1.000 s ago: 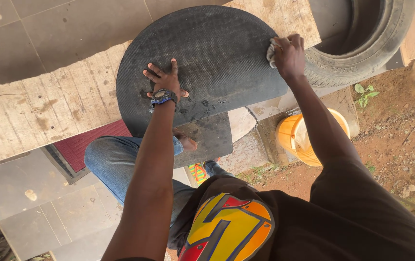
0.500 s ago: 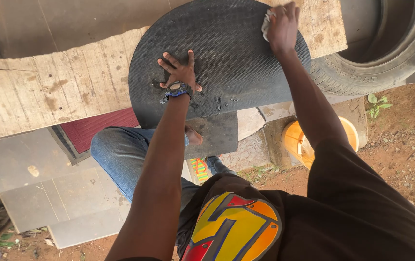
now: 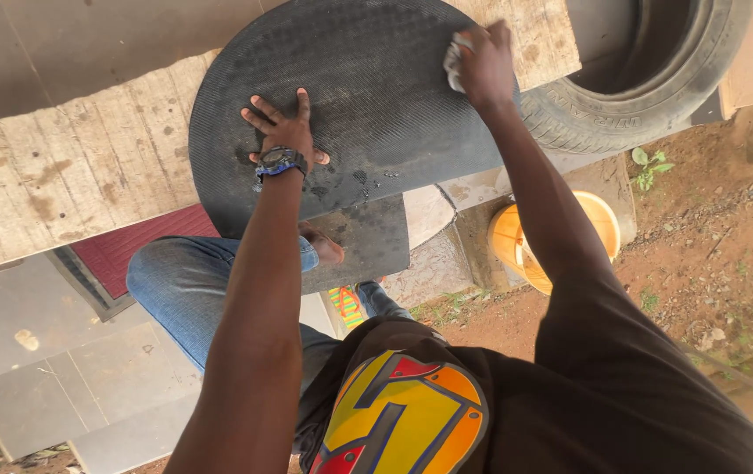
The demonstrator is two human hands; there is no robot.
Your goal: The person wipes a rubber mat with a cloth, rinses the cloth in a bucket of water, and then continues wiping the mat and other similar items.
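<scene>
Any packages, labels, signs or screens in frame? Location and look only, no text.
Tyre, top right on the ground: black, raised moulded lettering on its sidewall.
Shirt graphic, bottom centre on the person's black shirt: yellow, orange, red and blue print.
Striped item under the black mat: green, orange, yellow; kind unclear.
No screens or signs.

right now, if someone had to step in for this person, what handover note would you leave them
Left hand: flat, fingers spread, pressing on the round black rubber mat, a wristwatch on the wrist.
Right hand: closed on a small white cloth, pressed to the mat's upper right part.
The mat lies on a wooden bench, overhanging its near edge. A car tyre lies to the right and a yellow bucket stands on the ground below it.
Done: water drops show on the mat near the left wrist; how much has been wiped cannot be told.
Left: the rest of the mat's surface, apparently.
</scene>
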